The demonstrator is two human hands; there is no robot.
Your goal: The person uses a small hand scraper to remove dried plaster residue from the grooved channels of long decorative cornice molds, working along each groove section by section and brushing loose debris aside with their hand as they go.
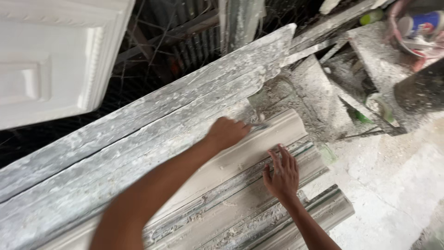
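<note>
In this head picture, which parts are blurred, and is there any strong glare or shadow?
Head view: the left forearm is smeared by motion blur, and the left hand with its small tool is soft; the right hand on the long pale plaster moulding is somewhat sharper. Light is even daylight, no hard shadows; the white panelled cast looks nearly overexposed.

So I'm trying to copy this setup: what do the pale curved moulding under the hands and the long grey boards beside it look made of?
The pale curved moulding looks like cast plaster: matte, smooth, off-white. The long grey boards seem to be wood crusted with dried plaster; grain lines and white splatter show, though that is uncertain.
</note>
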